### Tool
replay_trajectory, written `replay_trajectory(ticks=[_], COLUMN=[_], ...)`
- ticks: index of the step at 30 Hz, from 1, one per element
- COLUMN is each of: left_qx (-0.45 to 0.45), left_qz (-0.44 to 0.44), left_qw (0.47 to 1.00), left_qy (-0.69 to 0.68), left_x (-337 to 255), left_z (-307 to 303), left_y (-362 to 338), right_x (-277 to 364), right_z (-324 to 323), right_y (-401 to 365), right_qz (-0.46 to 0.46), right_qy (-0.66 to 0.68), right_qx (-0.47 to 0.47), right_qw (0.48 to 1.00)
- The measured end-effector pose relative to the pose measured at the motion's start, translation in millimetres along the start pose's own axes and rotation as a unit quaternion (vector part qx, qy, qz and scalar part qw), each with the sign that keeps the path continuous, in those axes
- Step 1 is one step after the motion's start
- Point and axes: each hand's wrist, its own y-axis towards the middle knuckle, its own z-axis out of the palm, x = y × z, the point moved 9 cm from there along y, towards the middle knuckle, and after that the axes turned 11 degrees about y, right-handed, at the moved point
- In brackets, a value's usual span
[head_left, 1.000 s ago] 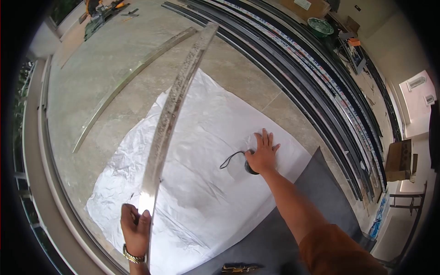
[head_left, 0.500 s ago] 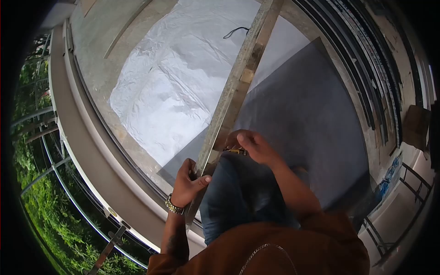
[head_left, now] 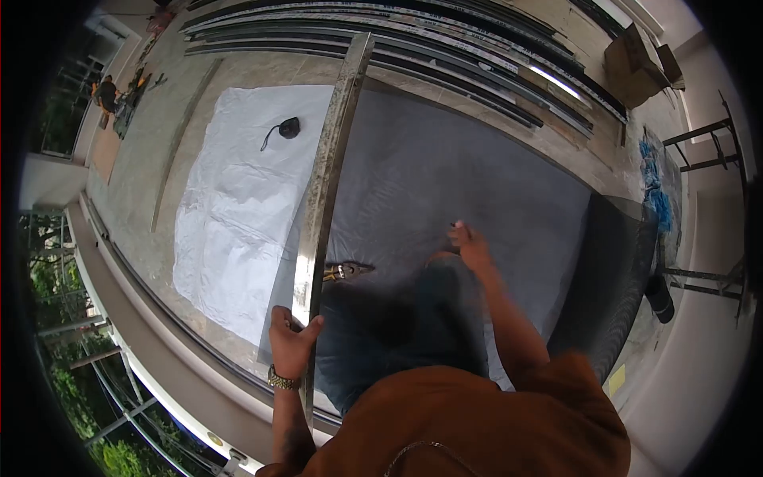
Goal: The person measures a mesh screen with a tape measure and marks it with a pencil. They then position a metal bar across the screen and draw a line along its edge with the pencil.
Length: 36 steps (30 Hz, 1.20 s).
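My left hand point(head_left: 293, 342), with a gold-coloured watch at the wrist, is wrapped round the near end of a long, scuffed metal bar point(head_left: 327, 167). The bar runs away from me across white sheeting and dark mesh point(head_left: 477, 159). Apart from the bar, over the mesh, my right hand point(head_left: 474, 248) has its fingers drawn together; a small dark spot shows at the fingertips, too blurred to name. Pliers point(head_left: 348, 271) with yellow-and-black handles lie beside the bar, near my leg. A black tape measure point(head_left: 289, 127) with a cord rests on the white sheet point(head_left: 230, 215).
Several long dark profiles point(head_left: 477, 67) lie across the far floor. A cardboard box point(head_left: 633, 67) stands at the back right, near a blue bundle point(head_left: 653, 179). Tools point(head_left: 119, 99) lie at the far left. A window ledge point(head_left: 119, 318) and railing run along the left.
My view has swung toward the far floor and right side. My right hand has moved away from the bar, out over the mesh. My left hand still grips the bar.
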Motion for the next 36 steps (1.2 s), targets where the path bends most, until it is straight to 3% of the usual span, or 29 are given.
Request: replay_trajectory(ticks=[1,2,4,5,7,11,13,15,17,20,24,28,36], left_qx=[-0.011,-0.022,-0.037,-0.042,-0.056,-0.091,-0.117,-0.121,-0.098,-0.074,-0.034,0.005,0.082], left_qz=[0.010,0.016,0.008,-0.003,0.006,0.028,0.064,0.089,0.130,0.161,0.137,0.115,0.053], left_qw=[0.999,0.997,0.994,0.990,0.981,0.949,0.928,0.928,0.928,0.940,0.954,0.969,0.981], left_qy=[0.033,0.067,0.099,0.134,0.186,0.302,0.349,0.341,0.334,0.291,0.264,0.219,0.168], left_x=[-7.3,-13.8,-27.1,-31.8,-47.2,-75.5,-106.6,-118.6,-122.9,-112.7,-88.6,-47.4,-28.1], left_z=[1.7,4.0,14.0,17.2,24.8,23.1,13.7,11.1,22.4,67.5,164.5,263.1,363.5], left_y=[-7.6,-17.8,-37.9,-47.2,-58.4,-54.7,-47.9,-26.1,-3.6,22.5,31.0,29.1,17.5], right_x=[-76.0,-154.6,-202.5,-209.9,-238.3,-275.2,-312.6,-285.4,-304.9,-264.0,-272.3,-282.2,-281.5], right_z=[-62.7,-108.9,-182.4,-201.2,-234.0,-253.5,-242.3,-225.3,-210.9,-194.5,-198.0,-198.2,-198.0], right_y=[23.5,46.8,29.3,20.9,-4.8,-15.0,-14.9,-50.1,-53.9,-77.8,-75.5,-67.6,-69.0], right_qz=[0.055,-0.031,0.176,0.178,0.275,0.221,0.240,0.352,0.325,0.305,0.268,0.298,0.292], right_qy=[-0.085,-0.297,-0.295,-0.293,-0.163,-0.214,-0.369,-0.287,-0.314,-0.320,-0.309,-0.324,-0.379], right_qx=[-0.014,-0.010,-0.114,-0.110,-0.152,-0.091,0.022,0.006,-0.013,-0.084,-0.079,-0.076,-0.077], right_qw=[0.995,0.954,0.932,0.933,0.935,0.947,0.898,0.891,0.892,0.893,0.909,0.895,0.875])
